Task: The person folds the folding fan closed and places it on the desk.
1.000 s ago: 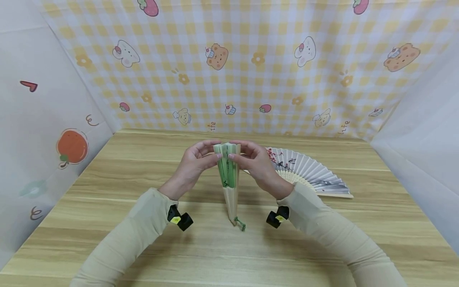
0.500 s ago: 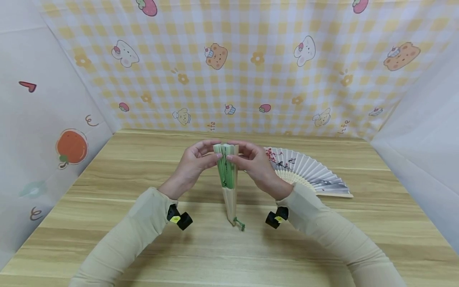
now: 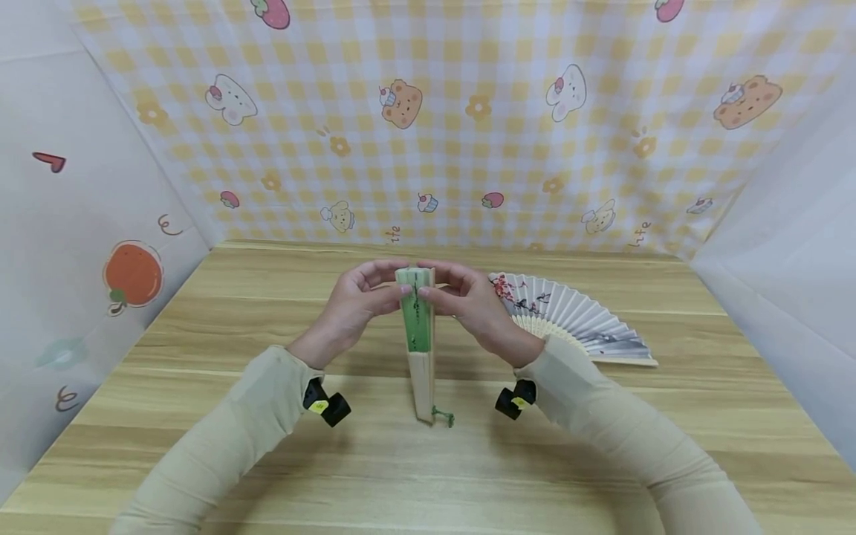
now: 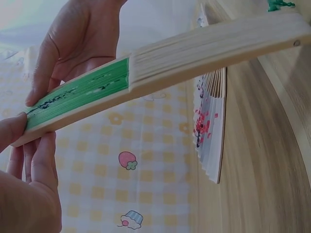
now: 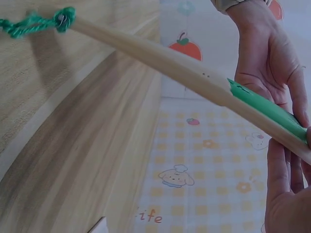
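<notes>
A green folding fan [image 3: 417, 319] stands nearly upright before me, folded into a compact stack with pale wooden ribs below its green leaf. My left hand [image 3: 348, 308] pinches its top from the left, thumb on the near face. From the right, my right hand [image 3: 478, 305] pinches the same end, the two thumbs almost meeting. In the left wrist view the ribs of the green fan [image 4: 146, 80] lie evenly together. A green cord [image 5: 63, 19] hangs knotted at the fan's narrow end, seen large in the right wrist view.
A white folding fan [image 3: 568, 316] with red blossoms lies spread on the wooden table [image 3: 428, 483], behind and right of my right hand. Yellow checked cloth [image 3: 455, 148] rises at the table's back edge, with pale cloth walls at both sides.
The green fan's folds have drawn together into a narrower stack. My right hand has shifted slightly left, closer to my left hand, and the fan's lower end has swung a little left.
</notes>
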Demonstrator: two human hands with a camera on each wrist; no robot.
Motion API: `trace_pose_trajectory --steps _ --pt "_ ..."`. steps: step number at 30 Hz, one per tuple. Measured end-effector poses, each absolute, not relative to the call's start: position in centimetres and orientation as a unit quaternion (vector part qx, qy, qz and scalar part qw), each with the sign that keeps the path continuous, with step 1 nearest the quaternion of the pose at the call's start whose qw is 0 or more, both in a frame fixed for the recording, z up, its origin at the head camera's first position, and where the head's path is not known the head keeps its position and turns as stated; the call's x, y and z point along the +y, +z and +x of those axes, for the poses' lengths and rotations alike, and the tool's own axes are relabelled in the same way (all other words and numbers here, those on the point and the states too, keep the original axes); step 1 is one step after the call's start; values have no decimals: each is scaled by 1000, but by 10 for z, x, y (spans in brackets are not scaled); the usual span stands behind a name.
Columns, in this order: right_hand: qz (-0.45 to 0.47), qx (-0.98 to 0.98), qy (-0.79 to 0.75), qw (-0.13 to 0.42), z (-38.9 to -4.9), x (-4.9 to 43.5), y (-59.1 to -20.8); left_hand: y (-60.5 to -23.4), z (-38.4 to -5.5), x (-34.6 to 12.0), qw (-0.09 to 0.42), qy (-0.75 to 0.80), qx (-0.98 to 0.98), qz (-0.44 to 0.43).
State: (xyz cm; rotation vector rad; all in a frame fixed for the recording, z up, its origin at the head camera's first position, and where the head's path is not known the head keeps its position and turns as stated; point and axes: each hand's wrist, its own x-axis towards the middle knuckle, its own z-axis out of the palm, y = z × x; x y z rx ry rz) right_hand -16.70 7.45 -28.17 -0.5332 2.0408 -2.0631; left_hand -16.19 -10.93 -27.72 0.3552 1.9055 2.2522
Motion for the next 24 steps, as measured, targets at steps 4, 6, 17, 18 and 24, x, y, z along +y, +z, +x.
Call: trace_pose_trajectory --steps 4,6,17,18,24 --pt "-178 695 -688 112 -169 72 -281 -277 -162 -112 84 751 645 115" --pt "-177 694 -687 121 -170 70 -280 -276 -163 -114 83 749 648 112" --pt "-152 675 -700 177 -185 54 -283 -276 -173 -128 84 732 670 88" --pt "-149 671 -704 180 -187 52 -284 -277 -174 -130 83 731 672 85" --pt "-140 657 -716 189 -198 39 -292 -285 -185 -140 74 719 688 67"
